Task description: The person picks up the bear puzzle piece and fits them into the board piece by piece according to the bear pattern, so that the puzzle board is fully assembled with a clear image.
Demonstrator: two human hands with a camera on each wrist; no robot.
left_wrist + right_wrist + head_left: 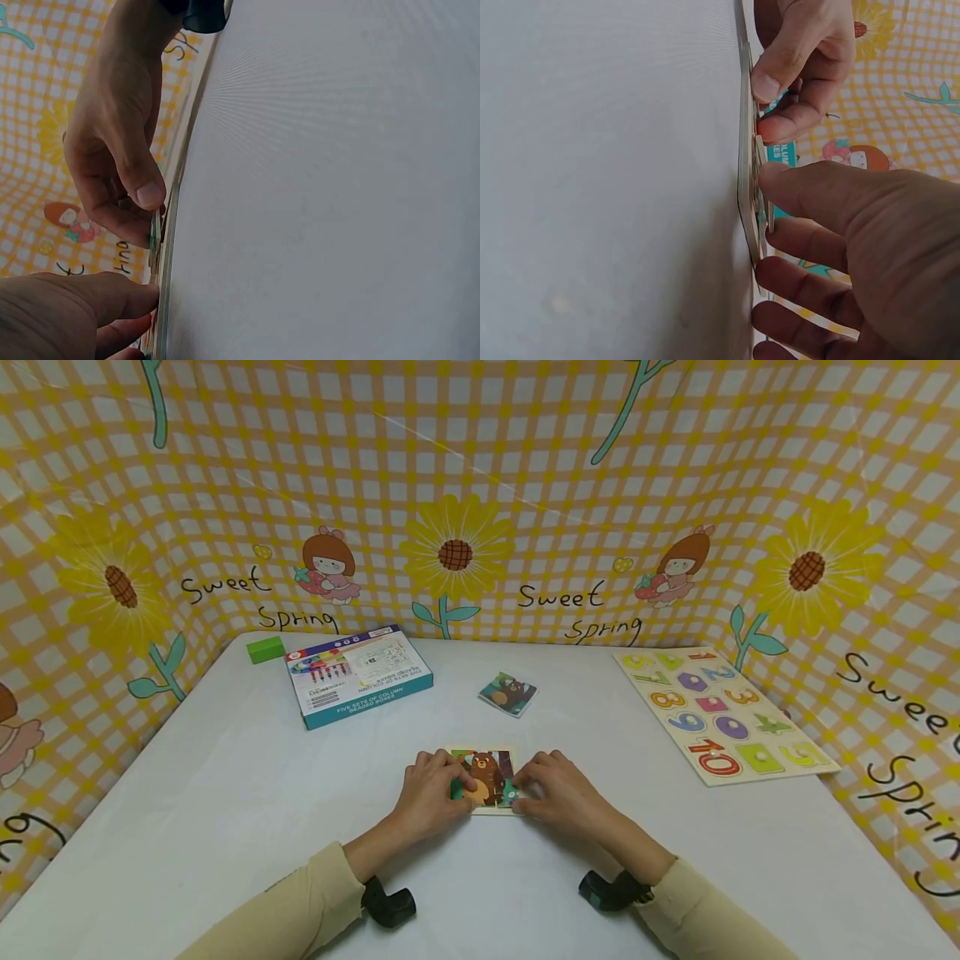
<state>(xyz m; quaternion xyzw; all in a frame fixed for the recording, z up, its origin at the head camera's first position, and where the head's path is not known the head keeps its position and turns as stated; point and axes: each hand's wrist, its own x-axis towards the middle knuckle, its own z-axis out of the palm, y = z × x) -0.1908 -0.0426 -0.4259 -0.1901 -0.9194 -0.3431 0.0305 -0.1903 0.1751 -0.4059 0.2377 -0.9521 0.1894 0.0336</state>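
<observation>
A small wooden bear jigsaw puzzle [486, 768] lies in its pale tray [483, 748] in front of me. My left hand [432, 789] is at its left side, the fingertips and thumb touching the picture. At the lower right corner, my right hand [558, 793] pinches a thin puzzle piece [512, 794] between thumb and index finger. The right wrist view shows this piece [766, 187] edge-on, tilted against the tray [745, 150]. The remaining right fingers spread beside the tray's edge. In the left wrist view the right thumb [150, 193] presses the piece's edge.
Beyond the puzzle lies a small square bear picture [507, 693]. A boxed bead set [360, 672] sits at the back left beside a green block [266, 649]. The number-and-shape board [723, 714] lies at the right. Patterned cloth [480, 468] surrounds the white table [225, 793].
</observation>
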